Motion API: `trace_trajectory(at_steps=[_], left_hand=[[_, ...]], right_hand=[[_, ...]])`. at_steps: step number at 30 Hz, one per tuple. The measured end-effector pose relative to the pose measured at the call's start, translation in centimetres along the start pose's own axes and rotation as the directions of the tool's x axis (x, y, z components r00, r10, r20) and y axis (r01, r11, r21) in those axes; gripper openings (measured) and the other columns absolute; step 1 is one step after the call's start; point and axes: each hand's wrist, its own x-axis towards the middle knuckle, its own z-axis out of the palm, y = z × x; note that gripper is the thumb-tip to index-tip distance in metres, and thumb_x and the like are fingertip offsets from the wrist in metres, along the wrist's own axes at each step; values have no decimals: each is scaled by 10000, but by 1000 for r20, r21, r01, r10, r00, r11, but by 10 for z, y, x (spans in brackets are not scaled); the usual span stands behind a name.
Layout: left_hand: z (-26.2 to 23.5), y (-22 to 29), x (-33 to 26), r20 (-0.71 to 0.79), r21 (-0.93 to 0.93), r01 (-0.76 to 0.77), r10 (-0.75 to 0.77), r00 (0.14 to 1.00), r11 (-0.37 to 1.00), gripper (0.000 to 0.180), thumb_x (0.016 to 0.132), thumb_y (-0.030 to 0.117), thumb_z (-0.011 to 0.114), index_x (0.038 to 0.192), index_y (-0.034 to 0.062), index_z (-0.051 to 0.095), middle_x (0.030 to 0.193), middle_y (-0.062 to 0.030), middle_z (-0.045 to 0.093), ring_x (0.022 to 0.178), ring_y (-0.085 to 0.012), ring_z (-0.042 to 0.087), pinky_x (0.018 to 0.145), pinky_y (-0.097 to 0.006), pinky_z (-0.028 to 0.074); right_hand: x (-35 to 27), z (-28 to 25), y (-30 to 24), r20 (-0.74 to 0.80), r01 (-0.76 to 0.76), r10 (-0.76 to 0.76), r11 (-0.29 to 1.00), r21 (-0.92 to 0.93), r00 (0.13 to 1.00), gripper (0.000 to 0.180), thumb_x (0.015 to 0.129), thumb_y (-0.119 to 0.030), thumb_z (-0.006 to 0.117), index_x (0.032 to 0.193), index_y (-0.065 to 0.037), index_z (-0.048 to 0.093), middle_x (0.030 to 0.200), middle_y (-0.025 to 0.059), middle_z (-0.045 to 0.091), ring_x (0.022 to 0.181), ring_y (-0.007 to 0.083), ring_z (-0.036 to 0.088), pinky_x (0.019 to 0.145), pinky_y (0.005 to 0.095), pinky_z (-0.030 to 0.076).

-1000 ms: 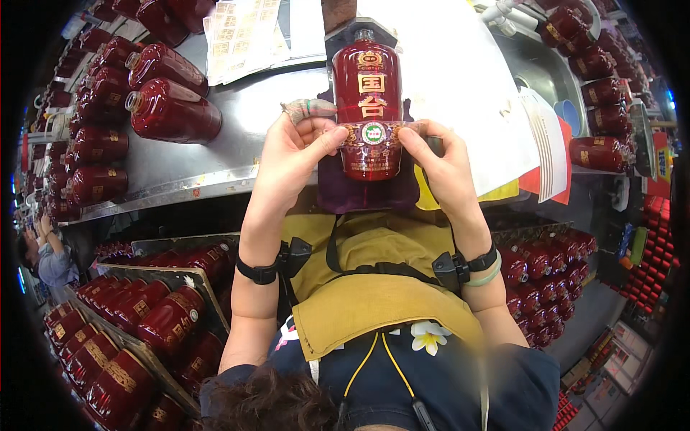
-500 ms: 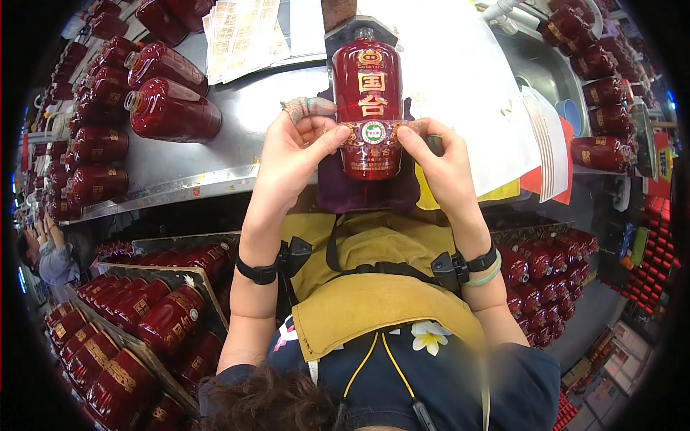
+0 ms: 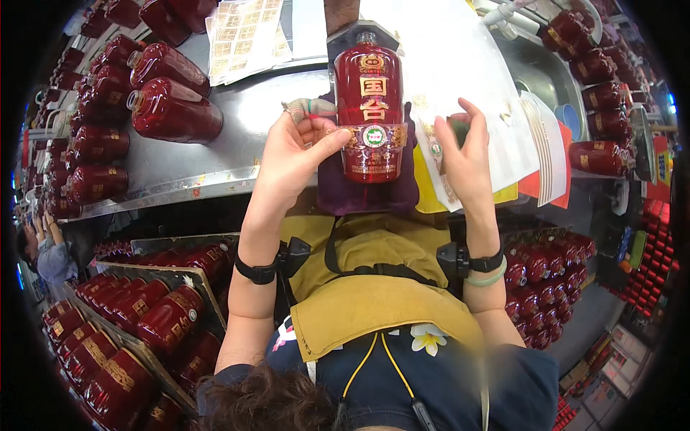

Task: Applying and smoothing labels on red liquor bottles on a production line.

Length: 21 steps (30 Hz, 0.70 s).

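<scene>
Head view, looking down the person's front: a yellow apron (image 3: 374,302) fills the near centre, with both forearms rising from the lower edge. A black band sits on the left wrist, a black band and a pale green one on the right. Crates (image 3: 136,316) of red bottles stand below the counter at near left, and more bottles (image 3: 546,287) lie at near right. At the near edge of the steel counter (image 3: 215,154) a dark purple cloth (image 3: 402,194) hangs over the lip. On it lies a red bottle (image 3: 371,108), neck pointing toward the far edge, gold characters and a banded label facing up. Left hand (image 3: 291,161) rests at the bottle's left side, thumb pressed on the label's left end, fingers curled with a taped fingertip. Right hand (image 3: 467,154) stands just right of the bottle, apart from it, fingers pinched on a small dark piece over white sheets (image 3: 467,79); what the piece is cannot be told. Red bottles (image 3: 165,108) lie on their sides toward the counter's left edge. A sheet of gold labels (image 3: 248,32) lies near the far edge. More red bottles (image 3: 596,79) line the far right corner.
</scene>
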Motion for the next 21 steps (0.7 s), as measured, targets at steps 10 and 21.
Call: trace_trajectory(at_steps=[10, 21], left_hand=[[-1, -1, -1, 16, -75, 12, -11, 1000, 997, 368, 899, 58, 798, 1204, 19, 595, 959, -13, 646, 912, -107, 637, 829, -260, 524], [15, -37, -33, -210, 384, -430, 531, 821, 817, 588, 990, 112, 622, 1519, -53, 422, 1596, -244, 386, 1468, -341, 397, 1200, -438, 310]], right_hand=[[-5, -6, -27, 151, 2, -56, 942, 336, 987, 211, 1015, -8, 551, 1202, 43, 635, 1046, 47, 674, 919, 89, 586, 806, 240, 491], [-22, 14, -42, 306, 501, -442, 852, -151, 843, 1107, 629, -318, 971, 1508, 43, 404, 1364, 251, 503, 1274, 420, 512, 1067, 456, 462]])
